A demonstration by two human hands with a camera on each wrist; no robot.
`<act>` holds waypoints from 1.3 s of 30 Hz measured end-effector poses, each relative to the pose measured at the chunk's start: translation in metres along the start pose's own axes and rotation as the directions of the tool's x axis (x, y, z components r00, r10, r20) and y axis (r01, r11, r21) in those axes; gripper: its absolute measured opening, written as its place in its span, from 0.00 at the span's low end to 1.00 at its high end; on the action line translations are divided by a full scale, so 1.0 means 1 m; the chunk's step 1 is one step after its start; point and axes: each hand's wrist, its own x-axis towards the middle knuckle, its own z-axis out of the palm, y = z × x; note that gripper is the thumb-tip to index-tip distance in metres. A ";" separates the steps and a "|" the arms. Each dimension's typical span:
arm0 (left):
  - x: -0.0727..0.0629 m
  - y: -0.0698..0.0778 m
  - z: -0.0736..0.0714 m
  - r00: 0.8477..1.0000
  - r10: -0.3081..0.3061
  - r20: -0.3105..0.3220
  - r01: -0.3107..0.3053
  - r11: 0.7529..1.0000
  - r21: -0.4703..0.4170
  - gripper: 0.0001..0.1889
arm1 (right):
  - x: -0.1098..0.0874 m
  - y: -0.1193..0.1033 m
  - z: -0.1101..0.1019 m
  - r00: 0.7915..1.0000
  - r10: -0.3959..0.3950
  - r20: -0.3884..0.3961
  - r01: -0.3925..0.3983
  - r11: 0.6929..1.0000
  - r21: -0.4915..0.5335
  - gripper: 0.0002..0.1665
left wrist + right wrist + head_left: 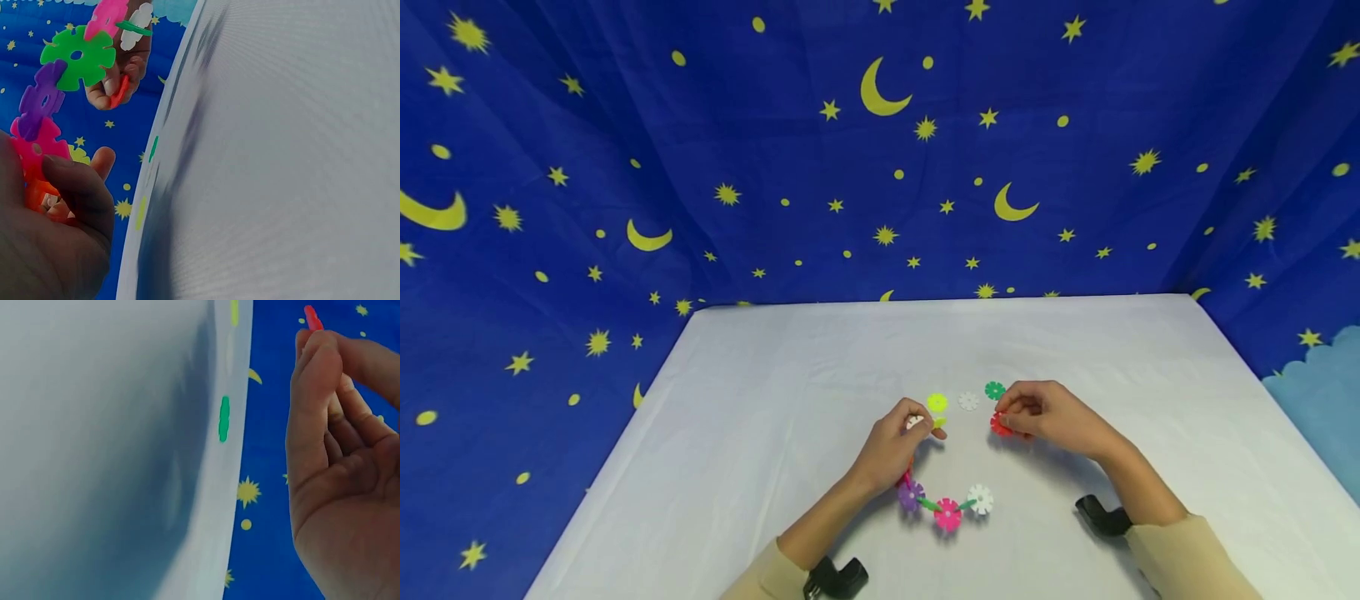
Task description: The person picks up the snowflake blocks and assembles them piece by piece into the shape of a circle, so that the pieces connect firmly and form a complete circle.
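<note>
Alignment matters most: the right hand pinches a red disc above the worktop middle, while the left hand grips the linked chain end. Slots should meet squarely, then press gently, steadying the chain.

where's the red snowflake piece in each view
Head: red piece right of centre, pinched by the right hand.
Left wrist: upper left, red sliver in the far hand's fingertips.
Right wrist: top right, its edge pokes above the fingertips.
Shared landmark: green piece on the table.
</note>
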 end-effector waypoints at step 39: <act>-0.002 0.002 0.005 1.000 0.009 0.015 -0.010 0.997 0.080 0.09 | 0.016 -0.031 0.047 0.998 -0.068 -0.003 0.067 0.976 0.206 0.10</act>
